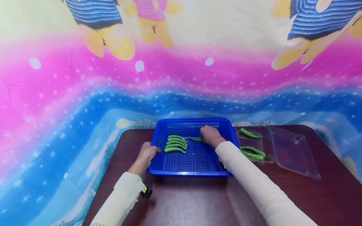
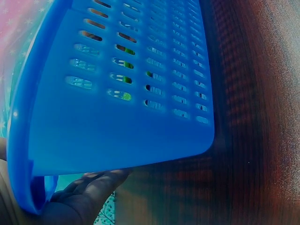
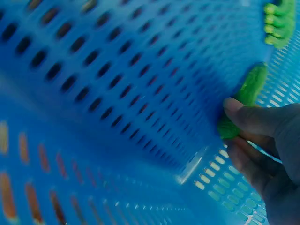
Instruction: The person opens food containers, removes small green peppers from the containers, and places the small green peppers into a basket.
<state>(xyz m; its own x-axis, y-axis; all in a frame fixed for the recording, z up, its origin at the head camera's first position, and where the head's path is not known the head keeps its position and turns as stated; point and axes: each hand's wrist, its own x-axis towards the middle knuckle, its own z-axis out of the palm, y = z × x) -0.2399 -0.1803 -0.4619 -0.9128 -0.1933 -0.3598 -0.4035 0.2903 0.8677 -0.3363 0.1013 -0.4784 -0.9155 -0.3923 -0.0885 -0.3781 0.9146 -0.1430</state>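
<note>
A blue plastic basket (image 1: 195, 173) with slotted walls sits on the table. My left hand (image 1: 147, 154) grips its left rim; in the left wrist view the fingers (image 2: 89, 192) curl against the outer wall. Inside, my right hand (image 1: 210, 135) pinches a curved green pepper (image 3: 253, 84) between thumb and fingertips, low over the basket floor near the far wall. Several similar green peppers (image 1: 174, 150) lie side by side in a row in the basket's left half.
Right of the basket, a clear plastic clamshell box (image 1: 294, 153) lies with its lid folded out. More green peppers (image 1: 251, 133) are in its tray. The dark brown table (image 1: 186, 201) extends toward me. A small black object (image 1: 146, 193) hangs at my left cuff. Patterned cloth stands behind.
</note>
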